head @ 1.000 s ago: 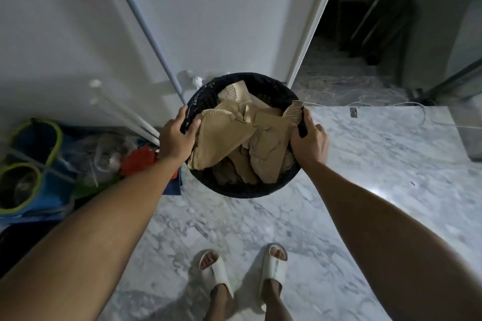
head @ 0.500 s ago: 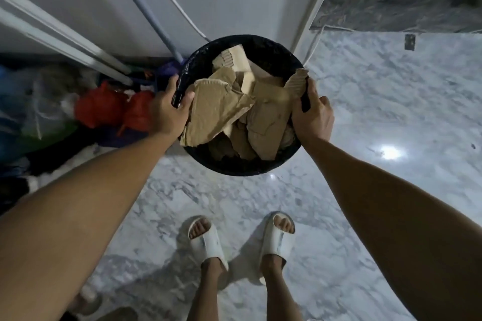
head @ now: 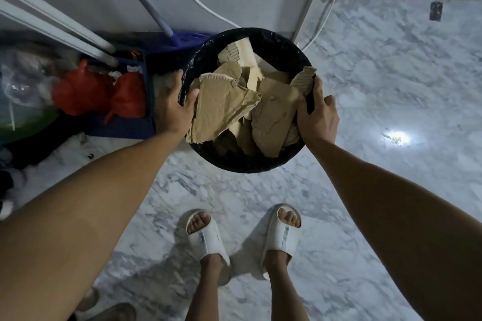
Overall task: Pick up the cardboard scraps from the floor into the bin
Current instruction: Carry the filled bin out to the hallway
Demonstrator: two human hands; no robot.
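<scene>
Head view, left to right. At far left, red bags (head: 83,91) and clear plastic lie against the wall, with pale poles (head: 52,26) slanting above them.

The left hand (head: 173,107) takes the bin (head: 245,161) at its left rim: thumb hooked over the edge and touching the big scrap, fingers curled down the outer wall. The bin is round, black and lined with a dark bag; whether it rests on the floor (head: 391,86) or hangs just above it cannot be told.

Scraps (head: 224,107) fill the bin to the brim. The largest, a torn brown sheet, overhangs the near-left rim; a corrugated piece (head: 238,53) stands at the far side, and another (head: 303,78) leans on the right rim.

The right hand (head: 317,114) mirrors the left: thumb inside the rim beside that leaning piece, fingers wrapped outside. Neither hand holds a scrap.

Handling, as judged. The cardboard is light, stiff along its flutes and creased where torn; it springs and shifts rather than packs down. The load should be light, yet top-heavy and loose, so the bin is best held level at opposite rim points, as here. The liner looks slick and may slide under the thumbs. The overhanging sheet is the likeliest to slip out if the bin tips.

No scraps show on the floor in view; white slippers (head: 208,237) stand near.
</scene>
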